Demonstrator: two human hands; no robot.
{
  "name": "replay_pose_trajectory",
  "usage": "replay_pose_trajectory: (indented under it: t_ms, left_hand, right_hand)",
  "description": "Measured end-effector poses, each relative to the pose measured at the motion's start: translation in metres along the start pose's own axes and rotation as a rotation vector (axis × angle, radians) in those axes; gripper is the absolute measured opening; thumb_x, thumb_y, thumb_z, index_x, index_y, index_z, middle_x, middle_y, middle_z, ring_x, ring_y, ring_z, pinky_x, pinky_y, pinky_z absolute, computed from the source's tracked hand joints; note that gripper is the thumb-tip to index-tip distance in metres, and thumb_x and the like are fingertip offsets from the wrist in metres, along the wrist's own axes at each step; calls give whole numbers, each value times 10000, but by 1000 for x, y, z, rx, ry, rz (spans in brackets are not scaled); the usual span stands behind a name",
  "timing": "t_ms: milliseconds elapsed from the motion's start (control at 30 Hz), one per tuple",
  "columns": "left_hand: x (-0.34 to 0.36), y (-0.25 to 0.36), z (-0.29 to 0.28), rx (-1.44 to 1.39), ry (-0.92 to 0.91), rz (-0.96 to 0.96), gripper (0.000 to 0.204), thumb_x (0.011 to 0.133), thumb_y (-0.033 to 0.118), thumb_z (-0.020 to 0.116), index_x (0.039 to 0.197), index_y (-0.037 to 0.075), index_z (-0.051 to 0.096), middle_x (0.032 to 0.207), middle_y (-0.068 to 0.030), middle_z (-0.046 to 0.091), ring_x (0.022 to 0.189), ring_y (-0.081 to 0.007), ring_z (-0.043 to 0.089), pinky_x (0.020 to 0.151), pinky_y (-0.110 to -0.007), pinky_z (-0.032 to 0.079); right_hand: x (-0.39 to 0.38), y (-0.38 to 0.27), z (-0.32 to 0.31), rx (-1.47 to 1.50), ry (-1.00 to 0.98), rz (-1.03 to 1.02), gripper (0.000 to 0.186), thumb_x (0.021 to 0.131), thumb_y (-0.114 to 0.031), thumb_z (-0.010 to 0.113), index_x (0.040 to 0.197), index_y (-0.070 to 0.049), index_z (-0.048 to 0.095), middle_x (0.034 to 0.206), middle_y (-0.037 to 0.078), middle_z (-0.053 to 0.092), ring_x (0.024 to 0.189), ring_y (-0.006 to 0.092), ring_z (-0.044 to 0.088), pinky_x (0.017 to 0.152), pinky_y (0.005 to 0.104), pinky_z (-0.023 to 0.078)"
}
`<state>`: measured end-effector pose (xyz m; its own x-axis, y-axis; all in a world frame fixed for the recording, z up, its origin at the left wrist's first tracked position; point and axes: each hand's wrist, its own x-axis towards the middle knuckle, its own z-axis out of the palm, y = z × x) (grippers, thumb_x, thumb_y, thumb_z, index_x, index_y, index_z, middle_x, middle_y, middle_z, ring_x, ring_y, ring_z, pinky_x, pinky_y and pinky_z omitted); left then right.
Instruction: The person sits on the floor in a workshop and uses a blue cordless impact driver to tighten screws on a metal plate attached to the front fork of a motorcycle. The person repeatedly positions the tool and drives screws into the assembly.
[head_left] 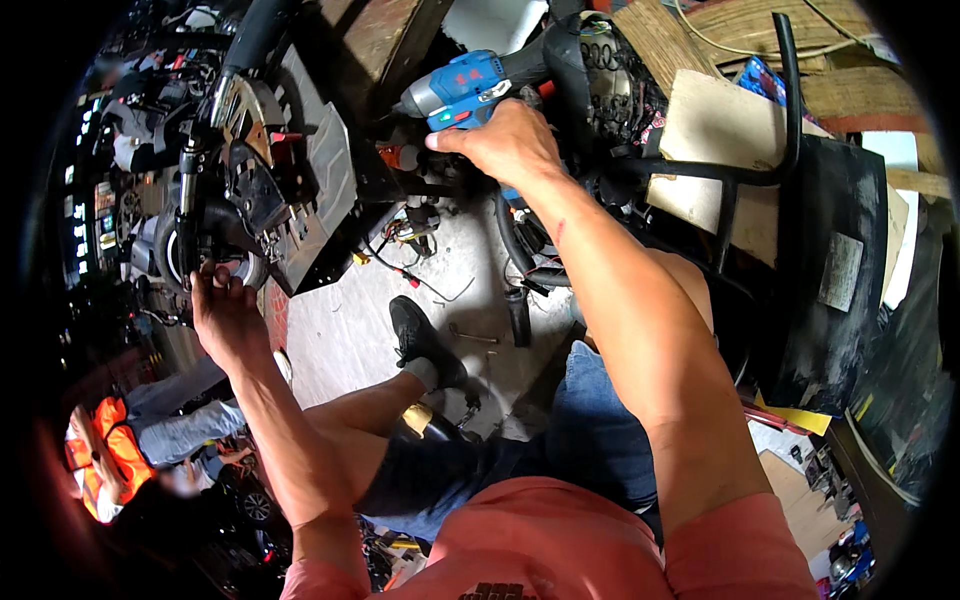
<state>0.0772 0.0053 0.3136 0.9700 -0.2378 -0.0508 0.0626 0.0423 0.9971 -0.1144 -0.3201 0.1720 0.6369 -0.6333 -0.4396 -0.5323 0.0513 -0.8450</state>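
In the head view, my right hand [510,140] grips a blue-and-black cordless power driver [460,90], held sideways near the top centre with its grey nose pointing left. My left hand [225,310] is raised at the left, fingers curled at the lower end of a black-and-silver fork tube [186,215] on an upended scooter; what they pinch is too small to make out. Beside it are a tyred wheel [255,275] and an angular metal deck plate [325,190]. Loose wires with connectors [410,240] hang below the driver.
Bent black tubing [730,175], wooden boards [750,25], cardboard [715,120] and a dark panel [825,270] crowd the right. A bolt-like rod [475,335] lies on the concrete floor [350,330]. People, one in an orange vest [125,450], are at the far left among vehicles.
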Motion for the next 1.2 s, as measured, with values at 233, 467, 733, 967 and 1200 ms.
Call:
replay_pose_trajectory:
  t_ms: [233, 467, 733, 967, 1200]
  left_hand:
    - [13, 14, -14, 163, -124, -83, 277, 1081, 338, 596, 1177, 93, 680, 985, 26, 672, 870, -95, 588, 696, -248, 455]
    - [6, 2, -9, 476, -64, -6, 361, 1057, 299, 620, 1238, -5, 693, 1162, -119, 744, 1105, -230, 721, 926, -372, 571]
    - [2, -28, -17, 497, -111, 162, 193, 1053, 90, 603, 1192, 29, 722, 1121, -51, 729, 1006, -141, 673, 859, -300, 551]
    - [16, -23, -9, 642, -161, 360, 164, 926, 38, 674, 1073, 8, 741, 1026, -108, 693, 976, -225, 670, 892, -343, 522]
    - [32, -17, -14, 649, -220, 356, 169, 922, 45, 676, 1075, 20, 744, 1011, -110, 686, 946, -229, 673, 847, -364, 529]
  right_hand:
    - [15, 14, 16, -37, 7, -64, 563, 696, -499, 902, 1033, -58, 807, 1084, 192, 781, 1033, 332, 747, 936, 409, 557]
    - [9, -14, 4, -518, 228, -402, 668, 735, -614, 864, 925, 21, 787, 921, 235, 769, 893, 412, 752, 827, 481, 588]
    - [18, -16, 8, -397, 140, -392, 614, 712, -473, 938, 965, 53, 747, 909, 205, 775, 819, 340, 746, 798, 458, 563]
    - [8, -23, 15, -267, 188, -467, 452, 759, -304, 921, 994, 43, 752, 934, 158, 779, 838, 259, 726, 839, 411, 559]
    - [21, -10, 14, -192, 149, -475, 355, 792, -226, 891, 989, 42, 767, 934, 128, 785, 840, 217, 719, 844, 382, 552]
